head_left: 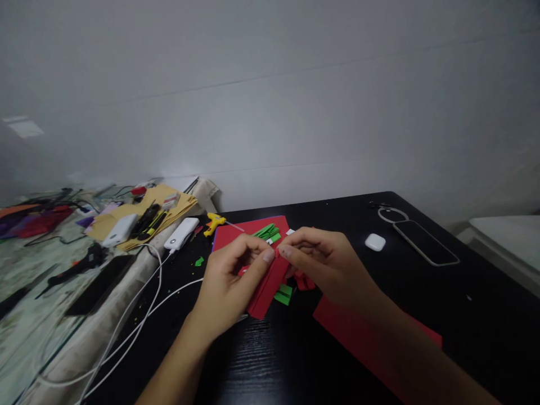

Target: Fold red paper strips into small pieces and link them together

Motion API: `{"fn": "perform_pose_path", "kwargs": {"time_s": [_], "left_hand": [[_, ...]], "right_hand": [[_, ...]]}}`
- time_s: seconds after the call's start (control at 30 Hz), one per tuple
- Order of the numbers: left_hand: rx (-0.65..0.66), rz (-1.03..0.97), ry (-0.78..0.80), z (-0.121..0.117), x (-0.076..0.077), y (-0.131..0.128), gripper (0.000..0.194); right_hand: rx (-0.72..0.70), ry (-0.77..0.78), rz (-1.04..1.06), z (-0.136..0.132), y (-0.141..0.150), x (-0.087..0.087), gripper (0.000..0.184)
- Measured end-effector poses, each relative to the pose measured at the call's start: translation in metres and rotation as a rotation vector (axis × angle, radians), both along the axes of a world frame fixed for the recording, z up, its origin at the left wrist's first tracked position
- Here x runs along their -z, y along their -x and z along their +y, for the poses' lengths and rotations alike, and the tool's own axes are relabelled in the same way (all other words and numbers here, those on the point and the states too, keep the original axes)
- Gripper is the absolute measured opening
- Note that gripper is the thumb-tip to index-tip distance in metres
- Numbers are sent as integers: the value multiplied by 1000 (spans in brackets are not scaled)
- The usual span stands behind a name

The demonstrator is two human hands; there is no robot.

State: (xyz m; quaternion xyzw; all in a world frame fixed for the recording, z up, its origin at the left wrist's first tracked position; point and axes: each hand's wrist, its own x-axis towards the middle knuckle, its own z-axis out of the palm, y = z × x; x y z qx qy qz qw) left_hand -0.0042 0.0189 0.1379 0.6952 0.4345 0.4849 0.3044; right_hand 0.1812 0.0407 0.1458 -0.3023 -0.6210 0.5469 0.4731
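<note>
Between my two hands is a folded strip of red paper (266,295), tilted, its lower end hanging toward me. My left hand (236,275) is closed, pinching the strip's upper part between thumb and fingers. Thumb and index finger of my right hand (318,256) pinch the same strip near its top edge; the exact grip is partly hidden. Just beyond the hands, a bundle of folded green paper (269,231) rests on a red sheet (230,233). A green folded piece (283,294) and small red folded pieces (304,281) lie beneath and beside the strip.
Under my right forearm lies another red sheet (354,337). A yellow glue gun (214,223), white power bank (181,233) and looping white cables (158,304) are at left. On the right are a white earbud case (375,242) and a phone (426,243). A grey wall stands behind the black table (248,360).
</note>
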Motion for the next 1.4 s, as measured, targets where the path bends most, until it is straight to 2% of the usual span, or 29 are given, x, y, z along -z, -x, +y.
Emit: {"fn": "perform_pose_path", "kwargs": {"time_s": [0.6, 1.0, 1.23, 1.4], "left_hand": [[10, 31, 42, 1, 1, -1, 18], [28, -49, 139, 3, 2, -2, 19], [46, -164, 202, 3, -2, -5, 21], [45, -208, 245, 4, -2, -4, 23]], "right_hand": [[17, -23, -17, 0, 2, 4, 17], [-29, 22, 10, -1, 4, 5, 19], [34, -25, -44, -2, 4, 1, 31], [-22, 20, 6, -3, 3, 0, 19]]}}
